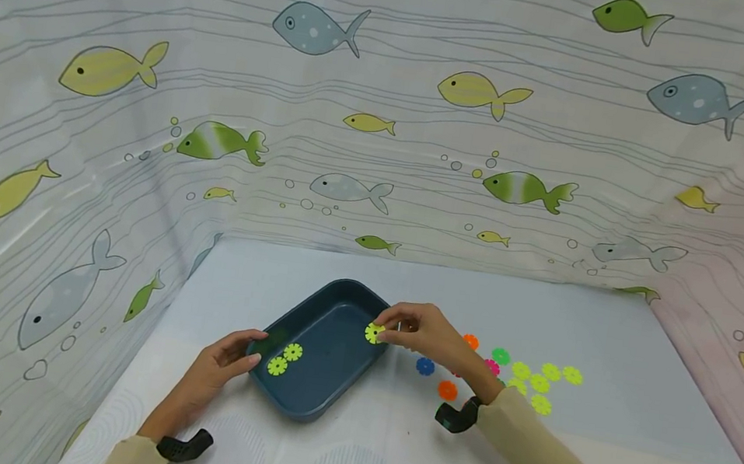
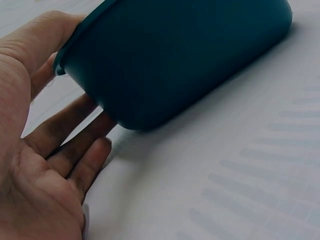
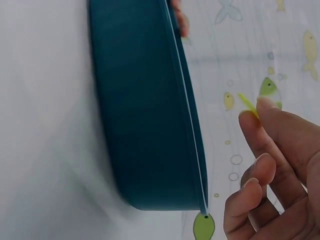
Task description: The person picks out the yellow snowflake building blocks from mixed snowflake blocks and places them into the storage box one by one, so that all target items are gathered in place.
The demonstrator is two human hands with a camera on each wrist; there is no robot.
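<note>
A dark blue plastic basin [image 1: 326, 363] stands on the table, set at a slant. My left hand [image 1: 221, 363] holds its left end, thumb over the rim [image 2: 70, 47] and fingers against the outer wall. Inside, near that end, lie two yellow-green notched discs [image 1: 285, 358]. My right hand [image 1: 425, 337] is over the basin's far right corner. Between thumb and forefinger it pinches another yellow-green notched disc [image 1: 373, 332], seen edge-on in the right wrist view as a thin yellow strip [image 3: 248, 104]. The remaining right fingers are loosely curled.
Right of the basin lie several loose discs: a blue one [image 1: 425, 366], orange ones [image 1: 447, 390], a green one [image 1: 501, 356], a pink one [image 1: 491, 368] and a yellow-green group [image 1: 539, 383]. The right forearm passes over part of them. A fish-printed sheet [image 1: 403, 212] hangs around the table.
</note>
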